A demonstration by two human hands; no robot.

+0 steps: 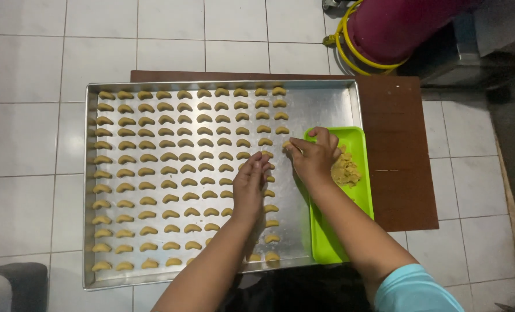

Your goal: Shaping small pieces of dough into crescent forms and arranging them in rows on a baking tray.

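Head view: a small piece of dough [287, 145] is being pinched between the closed fingertips of the right hand [315, 157] over the metal baking tray [327, 107], beside rows of crescent cookies [170, 170]. The left hand [250, 184] is being held nearby, fingers loosely extended, empty.

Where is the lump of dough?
The lump of dough sits on the green tray at the right of the head view, just beside the right hand.

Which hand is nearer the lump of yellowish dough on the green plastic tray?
Right. The right hand sits just left of the lump of yellowish dough; the left hand is farther left, over the metal baking tray.
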